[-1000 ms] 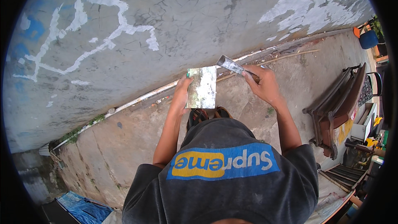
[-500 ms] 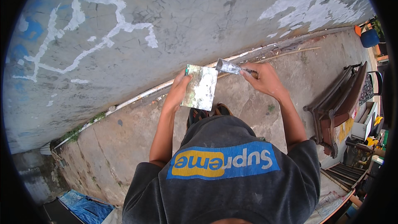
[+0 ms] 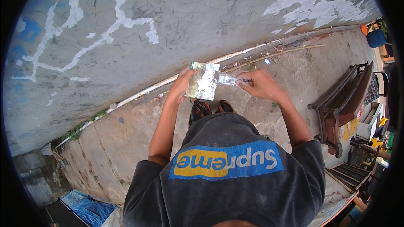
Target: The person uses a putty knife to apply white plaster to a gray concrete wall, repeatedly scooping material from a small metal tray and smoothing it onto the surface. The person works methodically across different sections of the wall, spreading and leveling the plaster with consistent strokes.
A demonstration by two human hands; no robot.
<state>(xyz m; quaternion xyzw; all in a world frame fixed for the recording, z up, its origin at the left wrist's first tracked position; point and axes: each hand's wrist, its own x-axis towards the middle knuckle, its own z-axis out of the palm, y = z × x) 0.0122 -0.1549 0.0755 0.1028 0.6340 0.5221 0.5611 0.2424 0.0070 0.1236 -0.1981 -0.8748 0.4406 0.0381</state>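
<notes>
My left hand (image 3: 182, 85) holds a flat rectangular board smeared with pale grey-white plaster (image 3: 203, 81) by its left edge, in front of my chest. My right hand (image 3: 261, 86) grips the handle of a small metal trowel (image 3: 227, 78); its blade tip rests on the board's right edge. Both arms reach forward over my dark grey shirt. Below the board my sandalled feet (image 3: 210, 108) stand on the concrete ground. A grey wall with cracked plaster and white patches (image 3: 168, 21) rises just ahead.
A white pipe (image 3: 143, 92) runs along the wall's foot. A thin stick (image 3: 277, 53) lies by the wall. A wooden bench (image 3: 343, 105) stands at the right, a blue bucket (image 3: 376, 38) far right, a blue tarp (image 3: 86, 206) at lower left.
The trowel blade has come down from above the board to touch its right edge. The board has tilted slightly and both hands have drawn closer together.
</notes>
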